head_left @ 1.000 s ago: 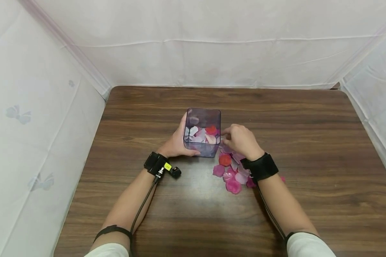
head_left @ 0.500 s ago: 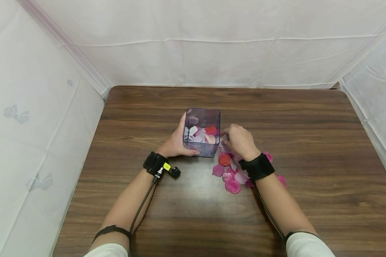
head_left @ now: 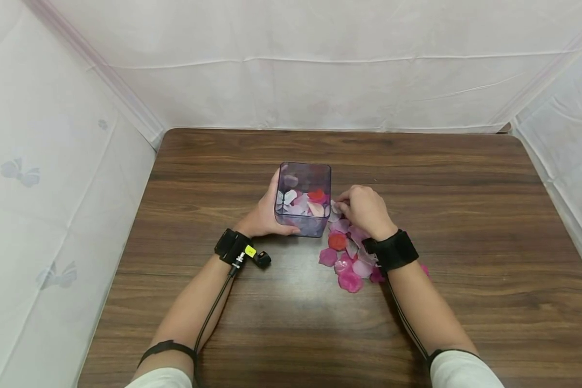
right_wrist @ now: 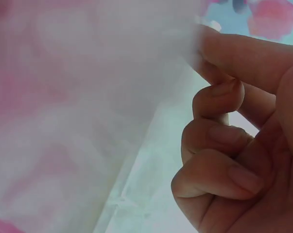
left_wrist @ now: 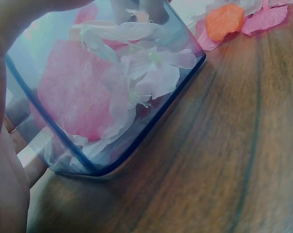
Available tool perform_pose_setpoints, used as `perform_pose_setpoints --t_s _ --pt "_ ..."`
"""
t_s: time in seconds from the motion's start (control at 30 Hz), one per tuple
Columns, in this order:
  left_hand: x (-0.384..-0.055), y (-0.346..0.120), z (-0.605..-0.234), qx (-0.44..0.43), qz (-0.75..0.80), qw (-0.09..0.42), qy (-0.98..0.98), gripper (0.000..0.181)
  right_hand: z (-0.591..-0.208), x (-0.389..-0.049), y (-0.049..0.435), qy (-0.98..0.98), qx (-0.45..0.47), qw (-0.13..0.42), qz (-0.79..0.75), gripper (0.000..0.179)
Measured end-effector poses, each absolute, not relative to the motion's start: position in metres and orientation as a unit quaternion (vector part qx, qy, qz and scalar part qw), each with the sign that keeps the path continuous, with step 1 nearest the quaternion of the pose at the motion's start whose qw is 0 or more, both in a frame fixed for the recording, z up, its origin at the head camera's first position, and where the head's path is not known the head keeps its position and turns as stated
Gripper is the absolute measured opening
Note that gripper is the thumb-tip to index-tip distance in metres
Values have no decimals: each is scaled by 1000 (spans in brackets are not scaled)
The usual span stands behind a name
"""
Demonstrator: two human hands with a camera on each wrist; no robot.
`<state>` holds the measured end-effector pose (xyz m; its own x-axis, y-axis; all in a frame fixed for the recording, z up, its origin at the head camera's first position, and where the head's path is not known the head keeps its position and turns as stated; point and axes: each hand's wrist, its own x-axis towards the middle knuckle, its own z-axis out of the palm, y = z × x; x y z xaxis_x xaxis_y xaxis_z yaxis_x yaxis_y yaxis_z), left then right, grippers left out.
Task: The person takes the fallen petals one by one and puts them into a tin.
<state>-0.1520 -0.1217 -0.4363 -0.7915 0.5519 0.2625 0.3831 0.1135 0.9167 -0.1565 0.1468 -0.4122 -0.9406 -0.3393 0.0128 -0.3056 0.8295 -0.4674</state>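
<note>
My left hand grips a clear purple-tinted plastic box from its left side, thumb along the near wall. Tilted toward the head camera, the box has white, pink and red artificial petals inside. In the left wrist view the box's petals show through its wall. Just right of the box, my right hand pinches a pale petal between thumb and forefinger; the petal is blurred in the right wrist view, and the other fingers are curled. Beneath and near this hand lies a pile of loose petals.
A red petal and several magenta petals lie at the pile's near left side. My right wrist strap covers part of the pile. The brown wooden table is bounded by white curtains.
The right hand first shifts slightly left, then back to the right, with a pale petal now showing at its fingertips. The left hand and box stay almost still.
</note>
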Motion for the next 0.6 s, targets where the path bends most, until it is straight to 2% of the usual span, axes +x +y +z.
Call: perform_pose_setpoints --t_s 0.13,0.2,0.4,0.47,0.53,0.6 --pt "-152 -123 -436 317 586 71 742 135 -405 -155 149 952 -170 -1 -253 16" --pt "-151 -124 -436 315 584 72 744 136 -401 -154 149 947 -167 -39 -272 15" --pt "-151 -122 -436 315 579 65 750 135 -387 -146 141 877 -177 -234 -381 14" --pt "-151 -121 -436 315 579 65 749 135 -384 -143 136 840 -199 -285 -416 14" --pt "-151 -121 -437 316 583 67 745 135 -383 -139 131 814 -223 -311 -437 12" --pt "-151 -121 -437 320 589 69 739 135 -384 -136 126 806 -244 -313 -439 12"
